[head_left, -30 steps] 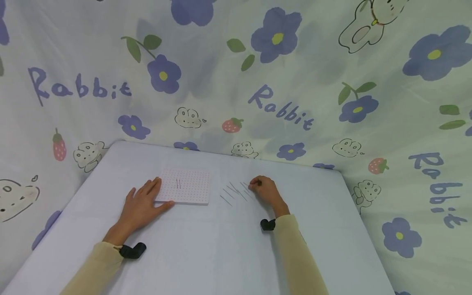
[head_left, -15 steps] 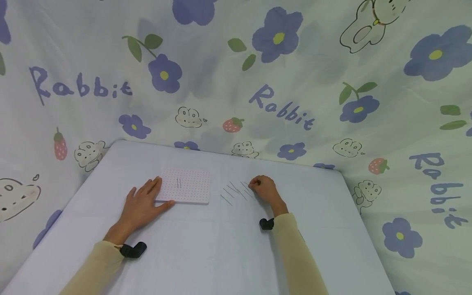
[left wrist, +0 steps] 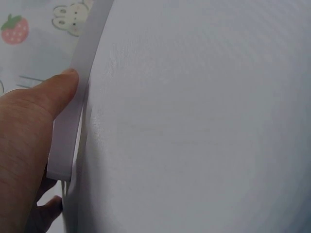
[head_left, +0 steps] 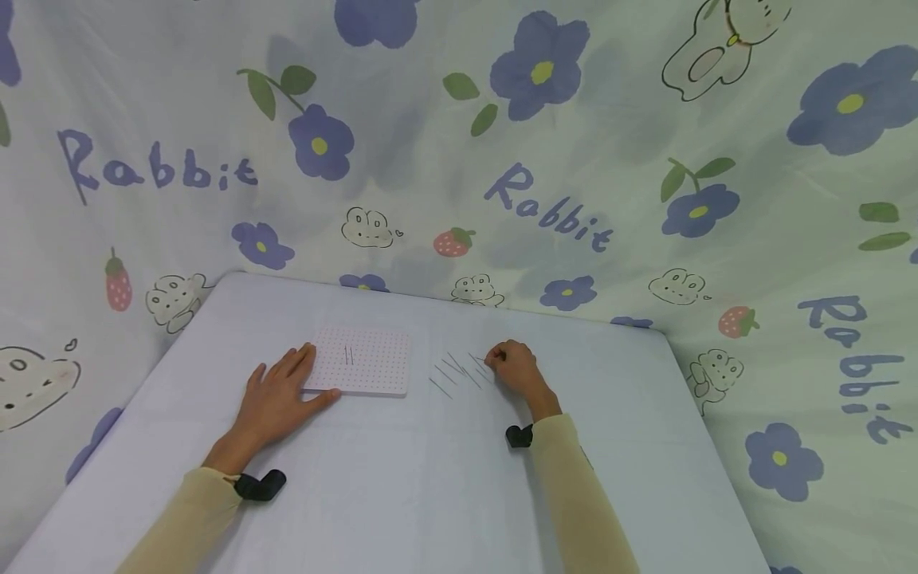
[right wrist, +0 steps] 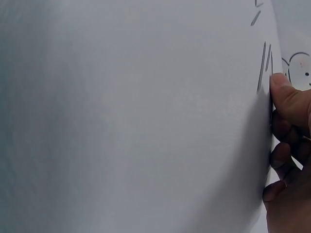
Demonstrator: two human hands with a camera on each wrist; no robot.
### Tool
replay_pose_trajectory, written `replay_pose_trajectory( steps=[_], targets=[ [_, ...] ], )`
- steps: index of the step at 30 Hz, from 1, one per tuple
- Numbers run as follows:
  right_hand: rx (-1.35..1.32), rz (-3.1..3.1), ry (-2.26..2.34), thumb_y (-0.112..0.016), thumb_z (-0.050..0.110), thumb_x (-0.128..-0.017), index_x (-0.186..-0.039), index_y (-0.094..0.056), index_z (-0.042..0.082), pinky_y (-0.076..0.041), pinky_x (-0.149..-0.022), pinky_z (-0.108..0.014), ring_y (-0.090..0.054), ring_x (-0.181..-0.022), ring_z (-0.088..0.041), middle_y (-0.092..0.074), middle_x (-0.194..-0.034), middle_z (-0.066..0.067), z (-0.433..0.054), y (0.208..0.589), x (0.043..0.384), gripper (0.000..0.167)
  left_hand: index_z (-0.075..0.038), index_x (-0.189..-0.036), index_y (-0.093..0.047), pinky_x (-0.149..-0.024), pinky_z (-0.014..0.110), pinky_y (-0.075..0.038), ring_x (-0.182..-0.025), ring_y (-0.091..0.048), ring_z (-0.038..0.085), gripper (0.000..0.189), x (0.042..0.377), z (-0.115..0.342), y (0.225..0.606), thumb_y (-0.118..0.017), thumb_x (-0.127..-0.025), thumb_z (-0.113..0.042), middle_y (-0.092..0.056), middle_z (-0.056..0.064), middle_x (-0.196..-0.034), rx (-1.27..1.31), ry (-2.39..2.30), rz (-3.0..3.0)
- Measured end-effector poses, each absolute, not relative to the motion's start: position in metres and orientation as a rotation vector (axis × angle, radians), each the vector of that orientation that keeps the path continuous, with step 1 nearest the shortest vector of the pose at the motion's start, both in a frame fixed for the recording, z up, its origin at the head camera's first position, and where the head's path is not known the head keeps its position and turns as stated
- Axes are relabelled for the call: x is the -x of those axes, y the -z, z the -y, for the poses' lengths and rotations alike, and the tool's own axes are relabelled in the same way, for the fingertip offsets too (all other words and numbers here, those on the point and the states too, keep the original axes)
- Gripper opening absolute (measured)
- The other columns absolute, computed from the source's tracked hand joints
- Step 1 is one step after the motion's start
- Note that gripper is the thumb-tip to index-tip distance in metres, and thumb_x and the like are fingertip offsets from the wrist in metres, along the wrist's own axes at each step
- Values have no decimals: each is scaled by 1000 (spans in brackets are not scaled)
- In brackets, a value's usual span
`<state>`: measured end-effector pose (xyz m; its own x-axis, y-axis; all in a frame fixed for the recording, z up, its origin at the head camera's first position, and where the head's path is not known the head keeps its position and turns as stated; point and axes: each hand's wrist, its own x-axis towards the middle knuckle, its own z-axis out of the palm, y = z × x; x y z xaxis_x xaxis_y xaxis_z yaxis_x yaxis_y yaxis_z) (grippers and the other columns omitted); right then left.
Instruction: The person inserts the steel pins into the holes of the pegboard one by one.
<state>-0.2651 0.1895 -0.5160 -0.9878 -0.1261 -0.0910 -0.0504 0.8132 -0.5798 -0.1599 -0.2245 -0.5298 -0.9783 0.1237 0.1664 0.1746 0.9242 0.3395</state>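
Head view: the board lies flat on the table, left of the frame's centre, with two dark sticks apparently standing upright in its dotted face. The left hand spans the board's lower-left corner, fingers and thumb apart and clamped on nothing; that placement probably steadies the board. Loose sticks lie slanted near frame centre, between the board and the right hand, presumably to keep them within reach. The right hand's fingers are curled, tips close together beside the rightmost loose sticks; whether they clamp one cannot be determined from either view.
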Motion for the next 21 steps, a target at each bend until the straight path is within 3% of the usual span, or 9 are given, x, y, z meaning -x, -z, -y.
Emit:
replay_pose_trajectory(
  steps=[21],
  targets=[
    [189, -2884, 787, -64, 17, -100, -93, -71, 12, -42, -102, -51, -57, -97, -23, -62, -99, -3, -192, 520, 270, 10, 6, -154, -32, -111, 75, -14, -144, -29, 48, 101, 159, 223, 529, -61, -90, -67, -33, 27, -158, 237, 543, 2958]
  ],
)
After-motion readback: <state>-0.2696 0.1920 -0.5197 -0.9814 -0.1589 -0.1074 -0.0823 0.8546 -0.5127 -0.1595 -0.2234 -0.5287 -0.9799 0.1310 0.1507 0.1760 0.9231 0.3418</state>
